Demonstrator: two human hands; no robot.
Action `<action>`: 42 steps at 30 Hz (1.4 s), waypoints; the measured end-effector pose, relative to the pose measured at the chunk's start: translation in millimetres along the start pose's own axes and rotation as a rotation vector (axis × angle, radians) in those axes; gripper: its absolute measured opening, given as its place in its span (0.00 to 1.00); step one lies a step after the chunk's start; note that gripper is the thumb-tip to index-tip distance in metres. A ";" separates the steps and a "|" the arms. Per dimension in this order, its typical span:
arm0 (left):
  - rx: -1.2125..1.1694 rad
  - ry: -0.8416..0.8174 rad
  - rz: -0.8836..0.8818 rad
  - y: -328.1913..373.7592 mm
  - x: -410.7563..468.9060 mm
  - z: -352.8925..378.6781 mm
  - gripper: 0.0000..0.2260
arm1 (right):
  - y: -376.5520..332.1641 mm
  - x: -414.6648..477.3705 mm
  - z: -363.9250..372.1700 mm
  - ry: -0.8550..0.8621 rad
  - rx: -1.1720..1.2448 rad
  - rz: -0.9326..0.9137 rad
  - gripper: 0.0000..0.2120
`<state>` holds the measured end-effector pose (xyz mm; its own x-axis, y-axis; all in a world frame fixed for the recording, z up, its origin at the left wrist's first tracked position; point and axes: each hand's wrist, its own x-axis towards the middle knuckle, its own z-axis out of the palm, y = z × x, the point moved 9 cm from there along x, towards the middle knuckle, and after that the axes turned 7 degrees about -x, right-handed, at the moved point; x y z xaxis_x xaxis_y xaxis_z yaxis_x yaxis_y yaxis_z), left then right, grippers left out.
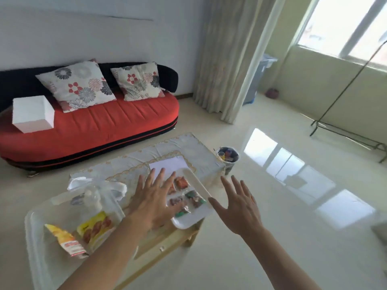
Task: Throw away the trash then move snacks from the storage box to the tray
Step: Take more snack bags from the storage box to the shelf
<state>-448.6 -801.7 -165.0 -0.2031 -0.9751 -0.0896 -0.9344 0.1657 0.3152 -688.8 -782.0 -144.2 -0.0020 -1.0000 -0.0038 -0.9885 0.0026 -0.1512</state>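
— Where are we holding our hands?

— We are spreading the left hand [154, 197] flat above the near left part of the white tray [189, 221], fingers wide and straight, gripping nothing. Whether it is touching the tray, we cannot tell.

— And the other one?

— We are holding the right hand [238, 208] in the air just right of the tray, over the floor, fingers fanned wide too, with nothing in it.

— Where are the snacks lying?

— We are seeing several small wrapped snacks [181, 183] lying on the tray, which is sitting on the low table [146, 155] and jutting over its near right edge. Two yellow packets [94, 227] are lying in the clear storage box [36, 248] at our left, under the left forearm.

— And the trash?

— We are looking at a small bin [229, 166] standing on the floor beside the table's far right corner, with scraps showing inside. A crumpled clear bag [98, 187] is lying on the table behind the box.
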 end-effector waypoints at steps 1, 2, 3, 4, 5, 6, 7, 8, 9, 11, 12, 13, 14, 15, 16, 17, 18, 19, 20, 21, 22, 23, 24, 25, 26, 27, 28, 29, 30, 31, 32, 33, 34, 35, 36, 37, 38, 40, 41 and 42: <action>-0.005 -0.010 0.037 31.7 4.4 5.1 0.51 | 31.2 -9.4 -7.9 0.004 -0.022 0.040 0.41; -0.008 -0.011 0.075 64.9 7.5 10.4 0.50 | 63.3 -20.9 -15.1 0.004 -0.042 0.085 0.41; -0.010 -0.002 0.114 97.6 11.1 15.6 0.47 | 94.3 -32.5 -23.7 0.014 -0.054 0.131 0.41; -0.010 -0.001 0.156 130.8 13.9 20.9 0.44 | 124.8 -44.6 -31.6 0.025 -0.065 0.176 0.40; -0.005 -0.013 0.201 163.7 16.3 28.3 0.43 | 155.0 -58.7 -39.7 0.037 -0.071 0.223 0.40; 0.010 -0.025 0.249 196.3 19.0 36.1 0.43 | 184.5 -73.7 -46.5 0.045 -0.073 0.272 0.41; 0.024 -0.035 0.294 227.5 22.0 44.3 0.43 | 213.4 -89.4 -52.4 0.048 -0.072 0.320 0.40; 0.027 -0.045 0.336 259.0 24.1 52.1 0.44 | 241.7 -106.4 -58.1 0.048 -0.069 0.370 0.40; 0.022 -0.052 0.381 290.7 25.5 59.0 0.47 | 269.8 -123.7 -63.2 0.046 -0.063 0.419 0.40; 0.002 -0.066 0.477 353.7 28.0 72.5 0.49 | 324.1 -157.4 -74.4 0.041 -0.038 0.522 0.40; -0.008 -0.078 0.520 382.9 27.9 78.7 0.49 | 349.5 -173.4 -79.6 0.044 -0.020 0.574 0.40; -0.015 -0.089 0.562 410.8 27.9 84.8 0.48 | 373.6 -188.6 -84.5 0.047 -0.005 0.625 0.40; -0.016 -0.097 0.603 438.0 27.0 90.3 0.48 | 395.7 -203.1 -89.7 0.050 -0.003 0.669 0.40; -0.014 -0.110 0.643 463.8 26.3 96.3 0.49 | 415.3 -217.1 -95.0 0.051 -0.003 0.710 0.40; -0.015 -0.127 0.679 488.5 25.6 102.5 0.49 | 433.7 -230.3 -99.7 0.057 -0.003 0.748 0.40; -0.019 -0.141 0.713 512.9 25.4 108.6 0.49 | 450.9 -243.0 -104.2 0.067 -0.002 0.785 0.41; -0.017 -0.152 0.748 536.8 24.9 114.8 0.48 | 467.1 -255.1 -107.9 0.084 -0.004 0.819 0.43; -0.009 -0.161 0.786 560.4 23.8 121.0 0.47 | 483.0 -266.8 -110.1 0.102 -0.009 0.852 0.47; -0.003 -0.170 0.825 583.7 22.5 128.6 0.47 | 498.4 -277.9 -111.9 0.122 -0.016 0.882 0.48; -0.002 -0.183 0.861 605.7 21.1 137.8 0.48 | 513.7 -289.5 -111.3 0.137 -0.014 0.917 0.47; -0.002 -0.198 0.894 626.8 20.0 147.0 0.49 | 529.0 -299.9 -109.8 0.147 -0.012 0.952 0.44; 0.001 -0.213 0.926 647.5 19.3 156.6 0.49 | 543.4 -310.0 -107.8 0.149 -0.005 0.991 0.42; 0.007 -0.229 0.960 668.6 19.0 167.0 0.47 | 557.4 -319.2 -106.1 0.147 -0.002 1.025 0.41; 0.009 -0.243 0.994 689.5 19.3 176.8 0.45 | 570.5 -327.1 -105.8 0.142 0.003 1.056 0.40; 0.007 -0.257 1.026 710.0 20.3 185.9 0.43 | 585.0 -334.1 -105.3 0.139 0.012 1.087 0.40; 0.002 -0.267 1.057 730.7 22.3 193.4 0.43 | 599.4 -339.8 -106.9 0.142 0.025 1.120 0.40; 0.002 -0.279 1.090 751.4 25.7 200.6 0.43 | 614.7 -344.2 -109.3 0.152 0.035 1.149 0.39; 0.001 -0.289 1.124 772.5 29.7 206.2 0.44 | 630.2 -347.3 -111.9 0.162 0.041 1.176 0.39; -0.004 -0.297 1.156 793.7 34.4 210.5 0.45 | 645.8 -349.3 -115.0 0.181 0.053 1.202 0.39; -0.013 -0.302 1.185 814.9 39.7 213.8 0.47 | 661.9 -351.4 -116.8 0.197 0.079 1.229 0.40; -0.018 -0.306 1.210 835.8 45.3 216.2 0.48 | 677.2 -352.5 -119.9 0.216 0.107 1.253 0.41; -0.021 -0.310 1.237 855.8 50.5 218.9 0.49 | 691.9 -353.7 -122.5 0.229 0.137 1.277 0.42; -0.021 -0.317 1.265 874.5 55.3 222.5 0.48 | 704.8 -354.5 -126.2 0.238 0.155 1.297 0.42; -0.021 -0.327 1.292 892.4 59.6 226.3 0.46 | 715.7 -355.6 -130.6 0.251 0.169 1.317 0.41; -0.024 -0.338 1.316 910.6 63.9 229.8 0.44 | 726.3 -356.7 -134.7 0.272 0.180 1.337 0.41; -0.025 -0.349 1.340 928.2 67.8 233.5 0.42 | 735.3 -357.3 -139.3 0.294 0.191 1.357 0.40; -0.021 -0.360 1.364 944.4 71.3 238.0 0.42 | 744.0 -358.0 -142.4 0.311 0.205 1.377 0.40; -0.008 -0.381 1.408 972.2 75.1 249.2 0.42 | 760.2 -360.1 -144.6 0.341 0.236 1.412 0.38; -0.003 -0.393 1.426 983.8 76.0 256.2 0.42 | 768.4 -361.7 -142.7 0.352 0.258 1.425 0.38; 0.003 -0.407 1.442 994.9 76.2 264.1 0.42 | 777.4 -363.1 -139.8 0.360 0.273 1.436 0.38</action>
<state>-1470.9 -672.2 -107.8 -0.9910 0.1284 0.0382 0.1335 0.9244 0.3572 -1477.6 -417.4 -122.1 -0.9928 -0.0939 -0.0742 -0.0561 0.9129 -0.4044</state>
